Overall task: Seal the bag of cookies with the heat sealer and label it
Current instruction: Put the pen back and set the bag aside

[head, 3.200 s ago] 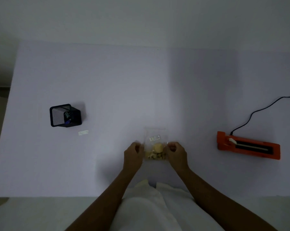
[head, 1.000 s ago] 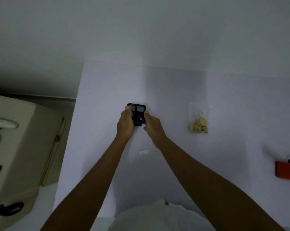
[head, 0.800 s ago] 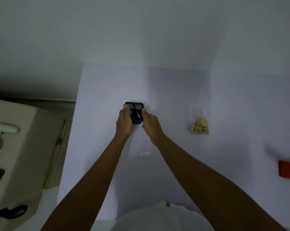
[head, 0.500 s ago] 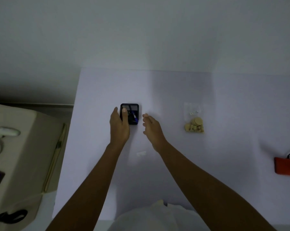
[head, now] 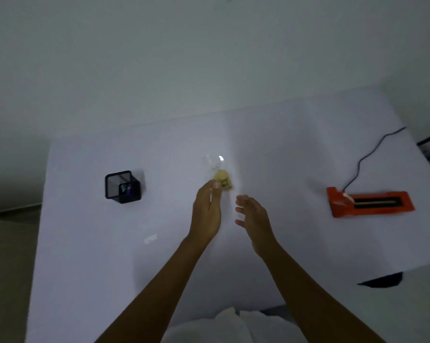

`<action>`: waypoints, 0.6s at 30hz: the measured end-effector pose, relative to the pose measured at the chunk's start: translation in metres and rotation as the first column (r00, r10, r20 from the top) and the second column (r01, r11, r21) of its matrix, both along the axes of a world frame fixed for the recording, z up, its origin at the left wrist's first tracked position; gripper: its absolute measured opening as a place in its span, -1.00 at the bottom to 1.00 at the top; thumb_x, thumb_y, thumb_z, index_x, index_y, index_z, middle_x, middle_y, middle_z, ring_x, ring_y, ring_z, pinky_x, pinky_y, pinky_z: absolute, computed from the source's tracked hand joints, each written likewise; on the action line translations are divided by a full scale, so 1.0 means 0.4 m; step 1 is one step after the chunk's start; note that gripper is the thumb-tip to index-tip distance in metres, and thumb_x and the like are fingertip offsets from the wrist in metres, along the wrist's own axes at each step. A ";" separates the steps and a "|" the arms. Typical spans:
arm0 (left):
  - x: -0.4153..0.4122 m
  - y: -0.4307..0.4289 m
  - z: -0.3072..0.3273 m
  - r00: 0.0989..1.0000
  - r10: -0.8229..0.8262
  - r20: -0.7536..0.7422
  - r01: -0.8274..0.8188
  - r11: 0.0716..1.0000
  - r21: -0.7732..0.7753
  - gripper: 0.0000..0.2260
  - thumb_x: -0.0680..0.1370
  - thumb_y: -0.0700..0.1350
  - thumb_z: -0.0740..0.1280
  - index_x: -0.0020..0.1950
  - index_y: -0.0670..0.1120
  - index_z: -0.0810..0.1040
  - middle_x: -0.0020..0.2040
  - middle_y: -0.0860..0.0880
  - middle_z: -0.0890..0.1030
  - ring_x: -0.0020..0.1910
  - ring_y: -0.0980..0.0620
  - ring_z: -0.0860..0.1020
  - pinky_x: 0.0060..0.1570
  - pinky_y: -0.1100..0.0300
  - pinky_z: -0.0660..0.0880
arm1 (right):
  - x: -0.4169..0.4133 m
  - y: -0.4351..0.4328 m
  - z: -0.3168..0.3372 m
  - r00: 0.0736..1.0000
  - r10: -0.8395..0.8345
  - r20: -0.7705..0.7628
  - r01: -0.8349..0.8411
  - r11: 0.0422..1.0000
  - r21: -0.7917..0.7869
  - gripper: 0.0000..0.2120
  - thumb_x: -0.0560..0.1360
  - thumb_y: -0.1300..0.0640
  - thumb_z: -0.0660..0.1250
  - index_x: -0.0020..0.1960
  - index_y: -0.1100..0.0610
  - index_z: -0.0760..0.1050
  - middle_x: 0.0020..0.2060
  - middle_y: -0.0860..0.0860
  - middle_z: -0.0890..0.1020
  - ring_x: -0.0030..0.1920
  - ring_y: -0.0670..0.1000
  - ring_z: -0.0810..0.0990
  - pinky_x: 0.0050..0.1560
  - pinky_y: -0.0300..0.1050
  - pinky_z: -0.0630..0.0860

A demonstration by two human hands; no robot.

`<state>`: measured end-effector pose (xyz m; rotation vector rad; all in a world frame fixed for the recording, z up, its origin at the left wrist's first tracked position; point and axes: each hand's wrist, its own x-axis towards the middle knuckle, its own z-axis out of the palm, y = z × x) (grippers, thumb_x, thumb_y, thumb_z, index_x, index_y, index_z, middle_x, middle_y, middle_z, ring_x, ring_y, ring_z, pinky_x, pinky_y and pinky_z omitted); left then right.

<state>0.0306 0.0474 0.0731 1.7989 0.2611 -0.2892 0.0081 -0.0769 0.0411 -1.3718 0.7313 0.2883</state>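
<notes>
The clear plastic bag of tan cookies (head: 220, 178) is lying just beyond the left hand (head: 207, 214), whose fingertips are touching its near corner; whether they are pinching it is unclear. The right hand (head: 253, 219) is hovering spread and empty, farther off.

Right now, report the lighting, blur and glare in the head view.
Head view: dim, greyish light; motion blur smears the left hand, the right hand and the clear plastic bag of cookies; a small glare spot sits on the bag's top; wide-angle bending skews the white table edges.
</notes>
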 end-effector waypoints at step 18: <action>-0.074 -0.826 -0.225 0.722 -0.095 -0.686 -0.297 0.852 -0.431 -0.60 0.63 0.12 0.15 0.24 -0.15 0.50 0.25 -0.22 0.54 0.17 -0.23 0.53 0.18 -0.13 0.46 | -0.191 -0.998 -0.141 0.844 -0.465 -0.266 0.421 0.883 -0.206 -0.80 0.61 0.25 0.14 0.20 0.13 0.40 -0.11 0.12 0.50 -0.11 0.09 0.50 -0.15 0.05 0.58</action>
